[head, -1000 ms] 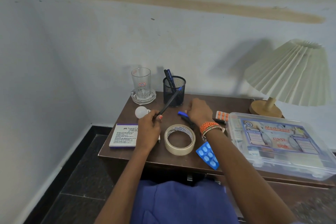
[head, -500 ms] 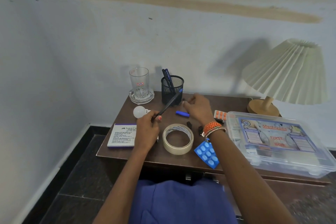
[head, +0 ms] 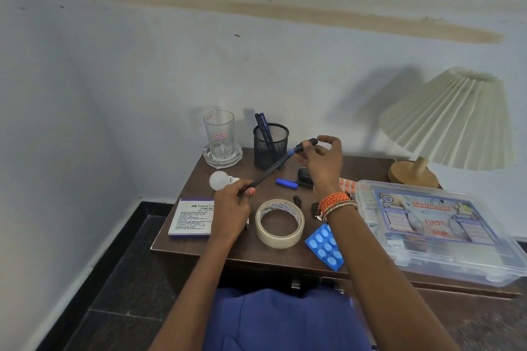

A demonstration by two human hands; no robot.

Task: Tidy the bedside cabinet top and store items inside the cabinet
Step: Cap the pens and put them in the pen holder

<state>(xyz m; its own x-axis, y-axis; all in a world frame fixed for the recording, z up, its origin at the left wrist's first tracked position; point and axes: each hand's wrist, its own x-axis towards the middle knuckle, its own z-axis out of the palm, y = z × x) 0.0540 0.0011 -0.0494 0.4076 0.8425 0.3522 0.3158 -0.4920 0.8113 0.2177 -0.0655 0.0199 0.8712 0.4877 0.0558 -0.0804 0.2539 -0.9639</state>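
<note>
The left hand [head: 231, 209] holds the black pen [head: 266, 174] by its lower end, grip clamped round the barrel, just in front of the mesh pen holder [head: 271, 145]. The pen's long axis runs diagonally — from the left hand up and away toward the holder, its blue tip ending level with the holder's right side. The right hand [head: 322, 162] sits at that far tip, thumb and forefinger pinched on a small dark cap [head: 310, 142], the other fingers loosely spread. The cap lies almost in line with the pen's axis and touching or just off its tip; which of the two cannot be told. Judgement: the step in hand is capping, and it depends on the cap's bore staying aligned with the barrel while the right hand, the nearer one, pushes along that axis. The holder stands immediately behind the tip, so the capped pen has a short path into it. In front of the holder on the table [head: 199, 242] lie a blue pen [head: 286, 182], a tape roll [head: 279, 222] and loose dark caps [head: 296, 199].
</note>
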